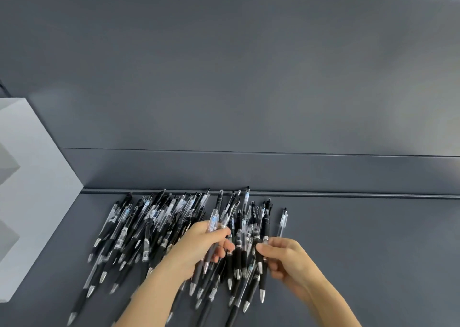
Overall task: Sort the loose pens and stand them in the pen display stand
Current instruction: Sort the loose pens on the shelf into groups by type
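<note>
Head view: your right hand [291, 259] pinches a black pen [263, 279], tip toward you, at the pile's [139, 232] right edge; your left hand [199, 244] grips clear pens [213, 221].

Grey table [373, 252], heap of loose pens [154, 227], possibly white stand [37, 202]

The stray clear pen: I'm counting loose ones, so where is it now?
In the head view the stray clear pen lies on the grey table, just right of the pen pile, beyond the right hand.
</note>
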### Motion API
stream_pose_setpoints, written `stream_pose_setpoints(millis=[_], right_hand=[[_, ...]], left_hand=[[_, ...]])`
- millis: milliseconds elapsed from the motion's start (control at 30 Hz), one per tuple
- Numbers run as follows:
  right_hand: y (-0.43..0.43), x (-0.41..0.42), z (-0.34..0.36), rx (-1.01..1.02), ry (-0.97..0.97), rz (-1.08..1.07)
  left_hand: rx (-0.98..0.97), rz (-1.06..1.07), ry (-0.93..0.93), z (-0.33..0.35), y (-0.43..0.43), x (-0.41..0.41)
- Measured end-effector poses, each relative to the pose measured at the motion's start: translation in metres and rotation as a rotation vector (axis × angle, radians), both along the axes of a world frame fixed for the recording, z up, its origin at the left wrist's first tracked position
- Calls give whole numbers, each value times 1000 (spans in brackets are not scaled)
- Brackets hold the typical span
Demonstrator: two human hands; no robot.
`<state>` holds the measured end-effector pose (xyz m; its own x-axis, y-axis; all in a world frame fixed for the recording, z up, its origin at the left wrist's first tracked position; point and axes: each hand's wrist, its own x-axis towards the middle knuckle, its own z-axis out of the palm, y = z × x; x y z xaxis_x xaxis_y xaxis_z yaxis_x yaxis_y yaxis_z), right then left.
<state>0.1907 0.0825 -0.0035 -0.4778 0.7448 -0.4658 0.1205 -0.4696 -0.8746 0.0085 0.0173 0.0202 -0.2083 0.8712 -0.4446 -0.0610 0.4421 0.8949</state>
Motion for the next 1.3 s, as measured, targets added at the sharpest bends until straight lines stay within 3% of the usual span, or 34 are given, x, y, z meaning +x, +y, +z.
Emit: stream_pose_setpoints(millis=[167,367,633,1067,1300], right_hand=[[-4,7,0,-28,27,-75],[-1,27,-1,-32,9,-160],[26,74,-1,34,-57,-154],[117,261,-17,207,-438,9],[144,313,-26,337,-684,37]], left_hand=[[22,56,-236,1,3,7],[36,-40,-118,-4,15,24],[56,-51,-134,-7,37,69],[25,108,-83,-21,93,251],[-22,123,-2,-30,120,311]])
